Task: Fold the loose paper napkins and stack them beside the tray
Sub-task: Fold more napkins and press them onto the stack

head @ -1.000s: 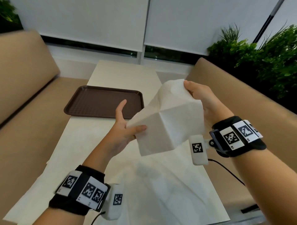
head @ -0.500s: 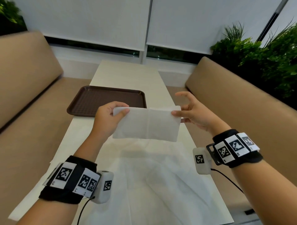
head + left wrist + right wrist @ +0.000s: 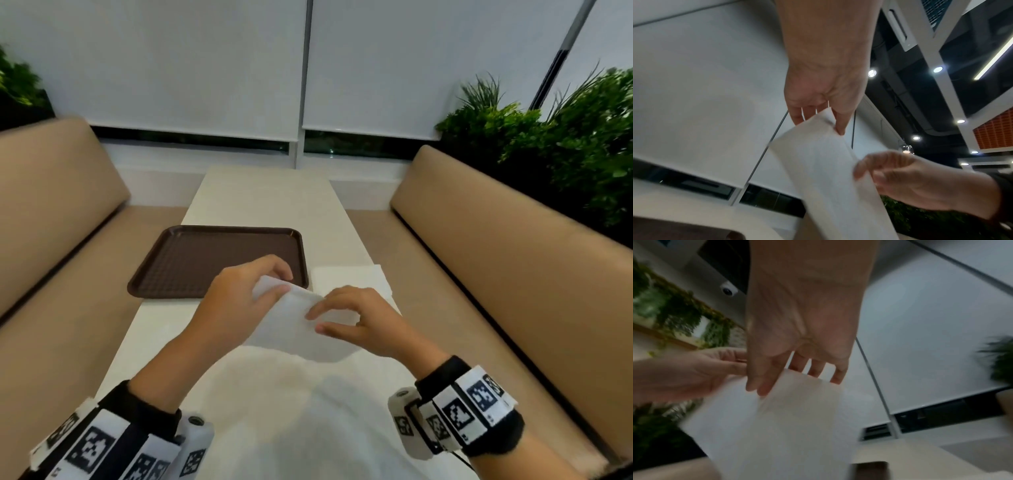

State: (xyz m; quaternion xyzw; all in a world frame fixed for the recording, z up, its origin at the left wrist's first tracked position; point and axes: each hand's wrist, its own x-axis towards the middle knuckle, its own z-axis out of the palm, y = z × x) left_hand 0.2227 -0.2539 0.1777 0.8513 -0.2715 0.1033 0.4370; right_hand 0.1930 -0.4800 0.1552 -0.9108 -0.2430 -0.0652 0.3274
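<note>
I hold a white paper napkin [image 3: 291, 329] folded over just above the table. My left hand [image 3: 286, 282] pinches its far left corner between thumb and forefinger; the left wrist view shows that pinch at the napkin's [image 3: 828, 170] top edge. My right hand [image 3: 313, 322] pinches the napkin's right side close by, thumb under and forefinger on top, and the napkin [image 3: 777, 418] hangs below it in the right wrist view. The brown tray [image 3: 219, 260] lies just beyond my left hand. A folded napkin [image 3: 349, 277] lies flat to the right of the tray.
Loose unfolded napkins [image 3: 291, 421] cover the near part of the pale table [image 3: 260, 198]. Tan bench seats run along both sides, with green plants [image 3: 565, 144] behind the right one. White blinds close off the far end.
My hands have come together and dropped toward the table. The napkin, earlier stretched wide between them as a strip, is now doubled over into a shorter shape.
</note>
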